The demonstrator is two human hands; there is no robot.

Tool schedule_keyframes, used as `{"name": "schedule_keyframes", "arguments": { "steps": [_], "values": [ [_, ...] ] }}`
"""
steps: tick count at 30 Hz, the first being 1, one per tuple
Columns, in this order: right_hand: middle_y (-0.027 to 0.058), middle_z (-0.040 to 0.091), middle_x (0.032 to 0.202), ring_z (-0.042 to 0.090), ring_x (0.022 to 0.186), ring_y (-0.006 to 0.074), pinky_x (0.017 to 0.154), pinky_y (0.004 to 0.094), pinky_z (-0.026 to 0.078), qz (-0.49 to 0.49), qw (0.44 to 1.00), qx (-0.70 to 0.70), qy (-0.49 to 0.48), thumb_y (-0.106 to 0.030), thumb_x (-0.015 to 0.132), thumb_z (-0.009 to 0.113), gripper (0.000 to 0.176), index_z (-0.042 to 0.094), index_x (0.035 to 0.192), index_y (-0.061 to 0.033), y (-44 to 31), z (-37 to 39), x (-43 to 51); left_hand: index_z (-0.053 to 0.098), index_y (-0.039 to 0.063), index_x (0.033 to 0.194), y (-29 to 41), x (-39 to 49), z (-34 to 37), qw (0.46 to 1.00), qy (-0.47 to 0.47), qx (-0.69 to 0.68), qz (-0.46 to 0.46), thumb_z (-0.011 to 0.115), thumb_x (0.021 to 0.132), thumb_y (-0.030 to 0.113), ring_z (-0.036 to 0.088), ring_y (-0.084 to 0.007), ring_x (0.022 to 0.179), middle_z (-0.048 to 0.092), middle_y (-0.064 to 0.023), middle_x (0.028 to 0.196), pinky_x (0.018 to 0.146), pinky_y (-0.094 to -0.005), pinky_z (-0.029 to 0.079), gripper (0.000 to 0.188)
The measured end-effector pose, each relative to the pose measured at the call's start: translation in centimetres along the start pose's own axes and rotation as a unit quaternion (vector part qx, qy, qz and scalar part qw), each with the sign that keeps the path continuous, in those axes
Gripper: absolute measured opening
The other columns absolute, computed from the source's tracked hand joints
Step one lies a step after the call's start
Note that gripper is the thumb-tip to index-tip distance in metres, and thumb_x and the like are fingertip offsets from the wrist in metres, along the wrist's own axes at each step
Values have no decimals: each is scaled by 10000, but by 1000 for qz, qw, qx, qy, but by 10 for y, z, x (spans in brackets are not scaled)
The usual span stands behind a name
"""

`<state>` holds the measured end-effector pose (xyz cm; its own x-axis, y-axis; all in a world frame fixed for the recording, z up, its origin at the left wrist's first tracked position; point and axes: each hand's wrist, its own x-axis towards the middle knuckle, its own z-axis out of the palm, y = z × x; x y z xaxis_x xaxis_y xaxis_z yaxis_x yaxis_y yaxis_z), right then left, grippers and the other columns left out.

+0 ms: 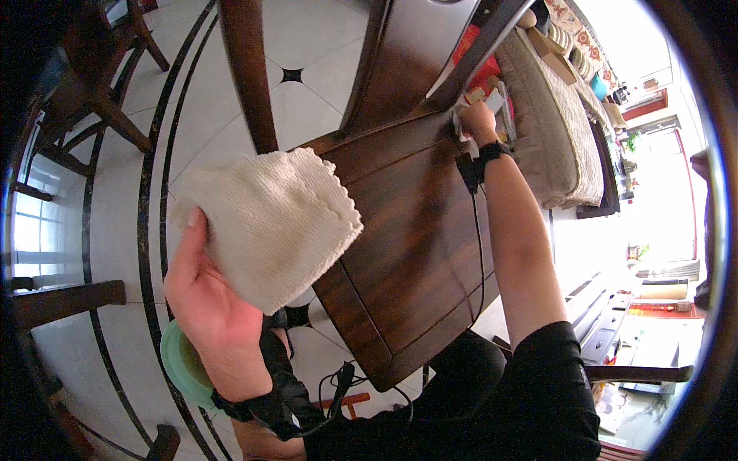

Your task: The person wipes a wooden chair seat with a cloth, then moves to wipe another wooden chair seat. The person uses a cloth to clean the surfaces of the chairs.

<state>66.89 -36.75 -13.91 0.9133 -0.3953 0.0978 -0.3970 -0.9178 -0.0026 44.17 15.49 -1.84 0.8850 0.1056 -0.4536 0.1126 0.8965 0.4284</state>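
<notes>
A folded cream-coloured cloth lies across my left hand, with the thumb pressed on its edge. The hand holds it in the air, left of the dark wooden chair seat. Farther off, my right hand is closed around a crumpled white cloth at the seat's back corner, by the foot of the wooden backrest. Part of that cloth is hidden by the fingers. Both wrists wear black straps, and a black cable hangs from the right one over the seat.
A light green bucket holding liquid stands on the tiled floor below my left forearm. Beyond the chair is a sofa with a beige cover. Other wooden chairs stand on the left. Black cables dangle near the seat's front corner.
</notes>
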Motion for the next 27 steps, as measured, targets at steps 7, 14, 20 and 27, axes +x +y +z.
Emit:
{"name": "schedule_keyframes", "arguments": {
  "steps": [7, 14, 20, 27],
  "values": [
    [81, 621, 709, 628, 629, 167, 529, 314, 473, 79, 949, 297, -65, -337, 881, 742, 360, 665, 898, 14, 30, 17, -26, 587, 24, 1321, -6, -3, -3, 999, -39, -17, -16, 533, 1020, 231, 605, -268, 1218, 630, -117, 1326, 1050, -475, 466, 369],
    [164, 737, 838, 728, 769, 309, 674, 383, 564, -16, 976, 193, -103, -464, 800, 715, 432, 730, 910, -47, 35, 35, 4, 584, 22, 1326, -6, -8, -1, 999, 11, 41, 15, 530, 1019, 238, 601, -263, 1221, 632, -113, 1322, 1045, -468, 469, 379],
    [154, 713, 782, 725, 767, 309, 614, 379, 552, 60, 978, 156, -123, -268, 844, 661, 214, 701, 974, -103, 23, 28, 6, 586, 19, 1324, -2, -13, -7, 1000, -4, 20, 11, 518, 1025, 232, 601, -261, 1225, 630, -118, 1326, 1050, -458, 466, 373],
    [278, 700, 1016, 680, 960, 444, 829, 507, 536, 16, 992, 113, -48, -504, 842, 659, 570, 693, 1011, 39, -2, 1, -44, 599, 14, 1307, 5, -17, -10, 1000, -20, -8, 8, 517, 1026, 220, 601, -250, 1220, 636, -117, 1316, 1060, -446, 457, 359]
  ]
}}
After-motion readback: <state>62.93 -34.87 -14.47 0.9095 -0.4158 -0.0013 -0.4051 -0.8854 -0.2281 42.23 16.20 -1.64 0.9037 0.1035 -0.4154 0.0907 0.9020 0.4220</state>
